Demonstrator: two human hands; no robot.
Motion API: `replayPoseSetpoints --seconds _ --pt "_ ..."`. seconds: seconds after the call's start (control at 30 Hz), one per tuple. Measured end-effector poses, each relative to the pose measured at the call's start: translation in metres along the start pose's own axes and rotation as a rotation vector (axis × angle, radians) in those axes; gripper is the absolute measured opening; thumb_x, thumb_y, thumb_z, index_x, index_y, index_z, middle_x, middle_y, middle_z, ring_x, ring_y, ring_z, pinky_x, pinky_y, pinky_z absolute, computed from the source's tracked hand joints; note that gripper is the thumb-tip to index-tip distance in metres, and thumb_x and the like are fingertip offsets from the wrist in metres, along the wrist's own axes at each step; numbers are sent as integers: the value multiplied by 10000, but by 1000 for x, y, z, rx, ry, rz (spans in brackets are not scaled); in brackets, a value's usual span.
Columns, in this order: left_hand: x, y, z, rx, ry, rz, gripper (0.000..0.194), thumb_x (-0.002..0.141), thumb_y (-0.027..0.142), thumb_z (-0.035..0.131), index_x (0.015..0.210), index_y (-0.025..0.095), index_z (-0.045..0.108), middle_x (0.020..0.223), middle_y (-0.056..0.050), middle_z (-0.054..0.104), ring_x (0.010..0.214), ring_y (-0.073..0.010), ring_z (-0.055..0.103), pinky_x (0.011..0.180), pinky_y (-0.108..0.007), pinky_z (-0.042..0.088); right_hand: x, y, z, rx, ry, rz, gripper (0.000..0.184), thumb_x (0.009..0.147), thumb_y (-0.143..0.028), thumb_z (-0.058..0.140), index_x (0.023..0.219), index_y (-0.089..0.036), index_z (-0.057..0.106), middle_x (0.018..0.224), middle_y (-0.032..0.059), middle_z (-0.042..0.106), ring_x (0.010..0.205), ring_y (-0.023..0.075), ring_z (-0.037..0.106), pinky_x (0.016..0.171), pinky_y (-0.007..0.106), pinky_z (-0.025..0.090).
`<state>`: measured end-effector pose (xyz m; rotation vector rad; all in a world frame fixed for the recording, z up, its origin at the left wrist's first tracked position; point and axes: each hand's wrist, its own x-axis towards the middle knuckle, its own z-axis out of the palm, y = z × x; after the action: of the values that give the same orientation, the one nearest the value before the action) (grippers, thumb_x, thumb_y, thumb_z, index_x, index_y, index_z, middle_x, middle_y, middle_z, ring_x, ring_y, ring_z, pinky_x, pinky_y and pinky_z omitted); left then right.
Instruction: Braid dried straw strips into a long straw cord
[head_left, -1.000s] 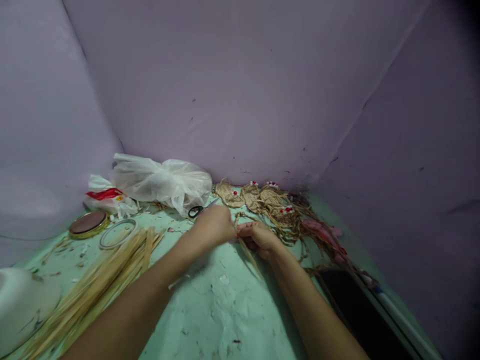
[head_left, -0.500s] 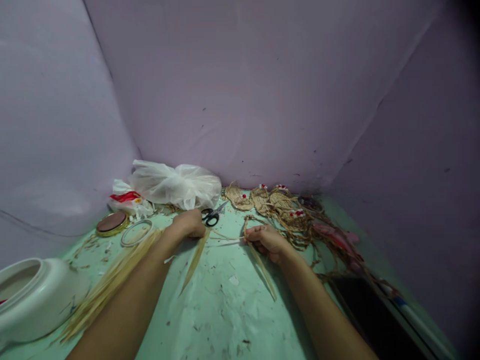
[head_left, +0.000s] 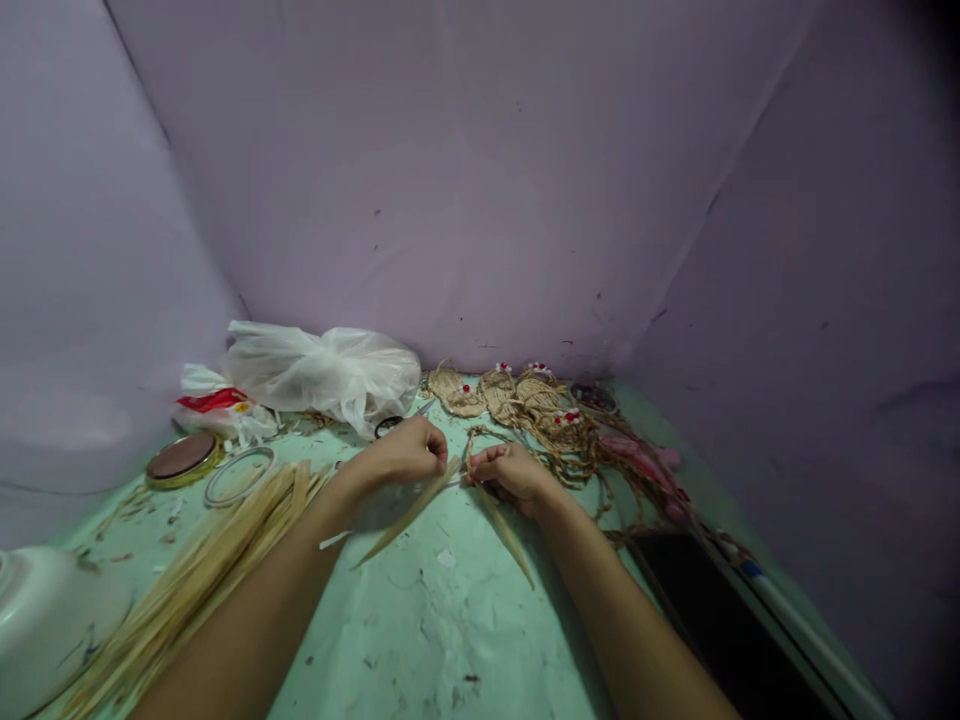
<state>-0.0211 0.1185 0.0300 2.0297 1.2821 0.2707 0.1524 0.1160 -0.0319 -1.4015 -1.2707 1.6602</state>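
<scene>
My left hand (head_left: 417,449) is closed, pinching a pale, flat fibre strip (head_left: 401,527) whose tail hangs toward me. Just to its right, my right hand (head_left: 517,478) is closed on a thin braided fibre cord (head_left: 470,447). Another loose strip (head_left: 508,537) trails from under those fingers. The hands are a short gap apart, low over the green surface. Black-handled scissors (head_left: 387,427) lie behind my left hand and are partly hidden by it. A bundle of long pale fibres (head_left: 217,560) rests beside my left forearm.
Woven fibre pieces with red and white beads (head_left: 499,397) lie along the back wall. A white plastic bag (head_left: 330,375), a round lid (head_left: 182,457) and a ring (head_left: 238,476) are at left, near a white pot (head_left: 60,620). At right lies a dark flat object (head_left: 720,615).
My left hand has moved right, closer to my right hand, and the stretch of strand between them has shortened. The camera view has turned slightly right.
</scene>
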Motion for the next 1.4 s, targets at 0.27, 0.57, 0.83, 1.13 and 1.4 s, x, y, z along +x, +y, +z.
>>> replayPoseSetpoints --seconds 0.27,0.57,0.83,1.13,1.4 --pt "21 -20 32 18 24 -13 184 533 208 466 611 113 603 521 17 499 512 -92 412 479 -192 297 -1 -2 0 54 -20 13 62 497 -92 529 549 -123 544 417 -37 539 288 20 252 319 189 109" --pt "12 3 32 63 119 -84 221 568 206 444 581 103 639 455 9 472 478 -95 404 454 -193 276 -1 -1 -1 33 -19 -3 50 496 -102 531 539 -120 547 379 -51 480 298 22 235 331 195 102" --pt "13 8 37 84 148 -129 229 572 272 528 565 88 662 406 42 355 455 -68 322 444 -190 230 -4 -5 0 34 0 7 68 491 -114 553 548 -128 519 370 -63 454 303 20 253 336 183 115" --pt "21 3 49 -109 159 -250 111 545 172 530 564 99 611 380 47 416 396 -70 352 411 -191 268 0 1 -2 70 -29 3 133 488 -96 568 608 -136 528 390 -67 483 312 26 290 349 182 134" --pt "24 4 53 -443 10 -436 63 586 126 481 523 124 490 349 0 483 304 -118 450 361 -235 381 0 1 -4 3 -12 -53 140 478 -73 553 601 -138 534 434 -53 517 357 38 345 376 179 203"
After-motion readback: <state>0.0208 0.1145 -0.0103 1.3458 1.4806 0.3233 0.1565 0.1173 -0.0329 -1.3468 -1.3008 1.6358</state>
